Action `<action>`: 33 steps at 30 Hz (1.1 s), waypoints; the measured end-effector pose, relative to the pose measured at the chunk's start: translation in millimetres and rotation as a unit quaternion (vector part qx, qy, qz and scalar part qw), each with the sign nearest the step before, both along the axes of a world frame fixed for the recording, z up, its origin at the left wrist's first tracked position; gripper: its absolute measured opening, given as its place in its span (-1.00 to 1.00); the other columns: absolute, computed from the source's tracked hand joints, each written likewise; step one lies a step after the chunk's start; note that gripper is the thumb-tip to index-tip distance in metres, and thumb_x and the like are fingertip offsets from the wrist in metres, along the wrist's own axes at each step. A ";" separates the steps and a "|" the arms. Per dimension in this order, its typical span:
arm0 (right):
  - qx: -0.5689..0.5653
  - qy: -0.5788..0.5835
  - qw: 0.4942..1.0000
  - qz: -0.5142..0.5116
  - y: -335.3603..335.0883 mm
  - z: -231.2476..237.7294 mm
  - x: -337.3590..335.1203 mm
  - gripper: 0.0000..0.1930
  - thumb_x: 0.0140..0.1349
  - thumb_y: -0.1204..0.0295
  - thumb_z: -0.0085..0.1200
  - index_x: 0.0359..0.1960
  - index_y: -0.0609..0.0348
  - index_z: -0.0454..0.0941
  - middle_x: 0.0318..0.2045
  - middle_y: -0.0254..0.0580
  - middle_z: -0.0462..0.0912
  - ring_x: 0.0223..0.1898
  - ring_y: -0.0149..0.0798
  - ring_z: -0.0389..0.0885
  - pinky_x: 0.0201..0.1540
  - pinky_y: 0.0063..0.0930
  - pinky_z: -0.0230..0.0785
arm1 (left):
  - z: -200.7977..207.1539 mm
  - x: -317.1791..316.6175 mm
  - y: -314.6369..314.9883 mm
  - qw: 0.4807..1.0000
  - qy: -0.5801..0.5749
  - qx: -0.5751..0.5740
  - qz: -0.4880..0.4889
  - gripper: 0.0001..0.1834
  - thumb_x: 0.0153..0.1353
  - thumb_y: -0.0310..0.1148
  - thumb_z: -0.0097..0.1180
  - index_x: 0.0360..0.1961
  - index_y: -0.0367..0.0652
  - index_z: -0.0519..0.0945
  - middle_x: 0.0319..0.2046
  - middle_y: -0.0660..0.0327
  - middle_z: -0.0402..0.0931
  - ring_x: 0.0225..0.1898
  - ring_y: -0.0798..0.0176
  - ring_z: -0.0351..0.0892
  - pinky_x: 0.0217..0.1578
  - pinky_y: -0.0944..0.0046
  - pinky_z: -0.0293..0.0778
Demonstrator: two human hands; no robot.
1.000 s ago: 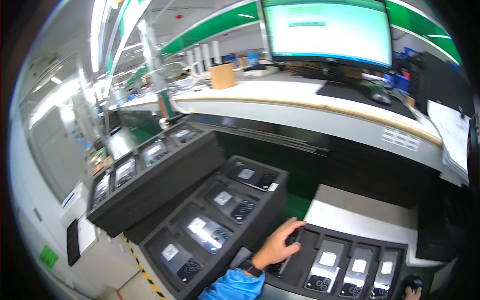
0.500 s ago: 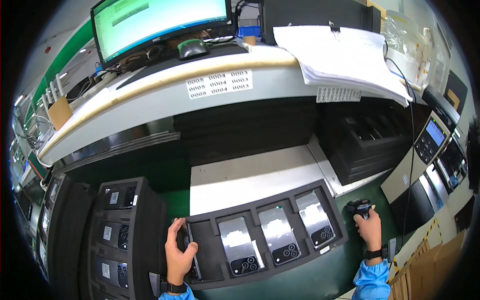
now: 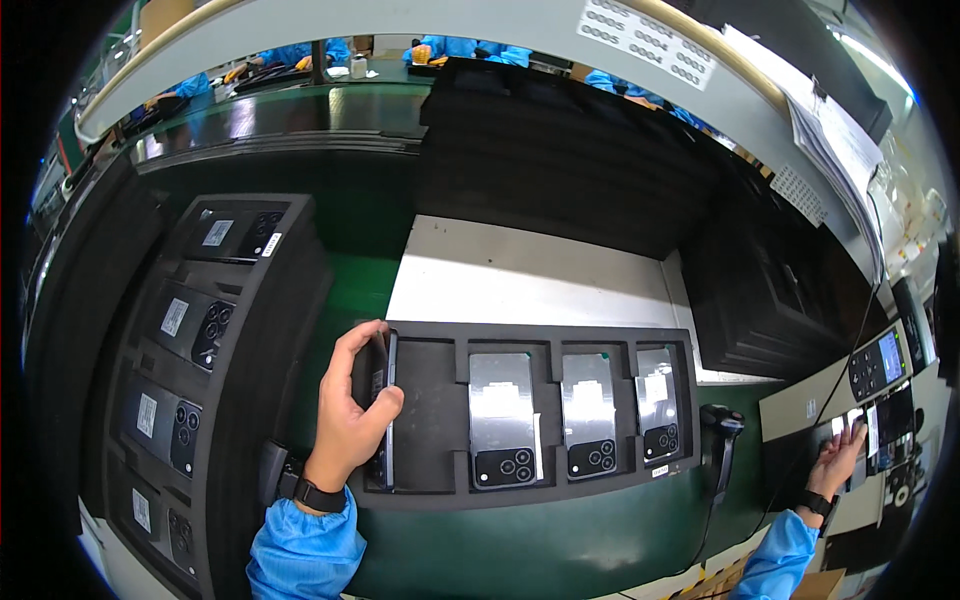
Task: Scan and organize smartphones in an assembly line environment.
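My left hand (image 3: 352, 415) grips a dark smartphone (image 3: 391, 410) tilted up on its long edge, at the leftmost slot of a black foam tray (image 3: 560, 492). Three more phones, backs up with camera blocks toward me, lie in the tray's other slots: one (image 3: 502, 400) beside the left slot, one (image 3: 588, 400) in the middle, one (image 3: 657, 395) at the right end. Off to the right, my right hand (image 3: 835, 465) reaches to the front of a label printer (image 3: 810, 405), fingers stretched out by a white label (image 3: 845, 420). A black handheld scanner (image 3: 722, 425) lies between tray and printer.
On the left stands a stack of black foam trays (image 3: 255, 400), its top one holding several labelled phones. More dark trays (image 3: 750, 300) are piled at the back right. A shelf edge (image 3: 330, 15) with hanging papers (image 3: 835, 135) crosses above. The printer's cable hangs nearby.
My right hand has let go of the scanner and moved right to the printer. My left hand still holds the upright phone. The view has tilted down, so the monitor is out of sight.
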State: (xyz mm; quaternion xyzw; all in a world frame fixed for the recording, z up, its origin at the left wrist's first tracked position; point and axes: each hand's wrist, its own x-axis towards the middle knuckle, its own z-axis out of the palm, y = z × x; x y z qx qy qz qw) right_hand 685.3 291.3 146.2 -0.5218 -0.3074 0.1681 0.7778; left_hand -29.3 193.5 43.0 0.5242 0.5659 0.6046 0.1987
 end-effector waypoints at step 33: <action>-0.139 0.004 0.990 0.013 -49.6 -77.1 -140.7 -0.76 0.47 0.21 0.15 -0.12 0.11 0.71 -0.71 -0.62 0.22 -0.77 -0.62 0.11 -0.76 -0.63 -0.04 | -2.1 -0.3 -0.1 0.998 -0.061 0.007 -0.035 -0.22 0.04 -0.48 0.23 0.36 -0.31 0.34 0.22 -0.02 0.45 0.32 0.09 0.39 0.41 0.13 0.16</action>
